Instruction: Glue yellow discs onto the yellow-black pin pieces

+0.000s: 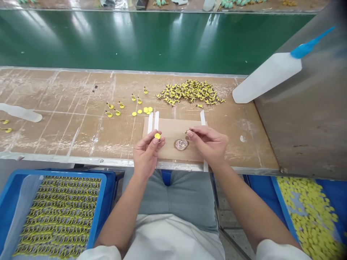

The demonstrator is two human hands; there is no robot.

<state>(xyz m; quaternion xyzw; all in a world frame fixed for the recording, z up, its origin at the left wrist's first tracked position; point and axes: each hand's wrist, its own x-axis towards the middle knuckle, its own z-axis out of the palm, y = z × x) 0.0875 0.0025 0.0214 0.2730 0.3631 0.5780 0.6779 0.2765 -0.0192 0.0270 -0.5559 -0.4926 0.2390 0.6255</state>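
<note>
Between the thumb and fingers of my left hand [147, 151] is a small round yellow disc [157, 136], held above the left part of a cardboard sheet [168, 126]. My right hand [210, 144] pinches a tiny figurine [186, 132], mostly covered by the fingertips. Just below and left of those fingertips, a shiny round blob [181, 144], perhaps glue, lies on the cardboard. Beyond the sheet rests a heap of small yellow and dark figurines [192, 91]. Several loose yellow discs [139, 111] and figurines standing on discs [121, 105] are spread to the left.
A white squeeze bottle with a blue nozzle [271, 76] leans at the right near a metal panel [306, 119]. White tape strips [150, 123] cross the cardboard. Blue trays hold rows of figurines [59, 213] at left and yellow discs [311, 213] at right. A green belt [121, 43] runs behind.
</note>
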